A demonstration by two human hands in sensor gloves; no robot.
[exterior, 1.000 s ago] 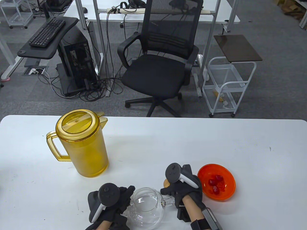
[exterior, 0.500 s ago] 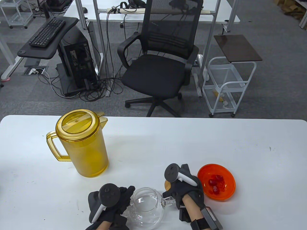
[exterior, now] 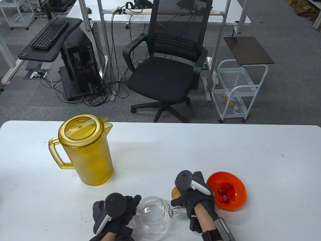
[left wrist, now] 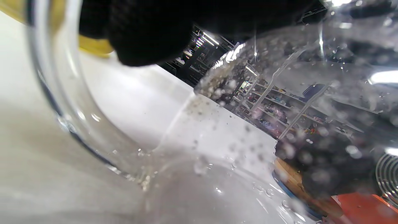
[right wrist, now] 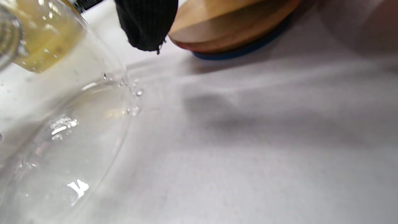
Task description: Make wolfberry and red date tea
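Observation:
A clear glass teapot [exterior: 153, 217] with no lid stands at the table's near edge, its spout [exterior: 175, 211] pointing right. My left hand [exterior: 131, 204] grips the teapot's handle on its left side; the left wrist view shows the glass handle [left wrist: 62, 102] under my gloved finger [left wrist: 146, 31]. My right hand [exterior: 184, 200] hovers with fingers spread just right of the spout, over a wooden lid [exterior: 176, 193]. The lid [right wrist: 230, 28] lies flat on the table, with one fingertip [right wrist: 146, 21] hanging beside it and apart from it. An orange bowl [exterior: 240, 200] holds red dates [exterior: 225, 192].
A yellow lidded pitcher [exterior: 86, 153] stands at the left, its handle facing left. The orange bowl sits close to my right hand's right side. Beyond the white table's far edge are an office chair [exterior: 165, 70] and a white cart [exterior: 235, 93].
My right hand has shifted slightly right and toward the near edge, so more of the wooden lid shows. The left hand and the teapot have barely moved.

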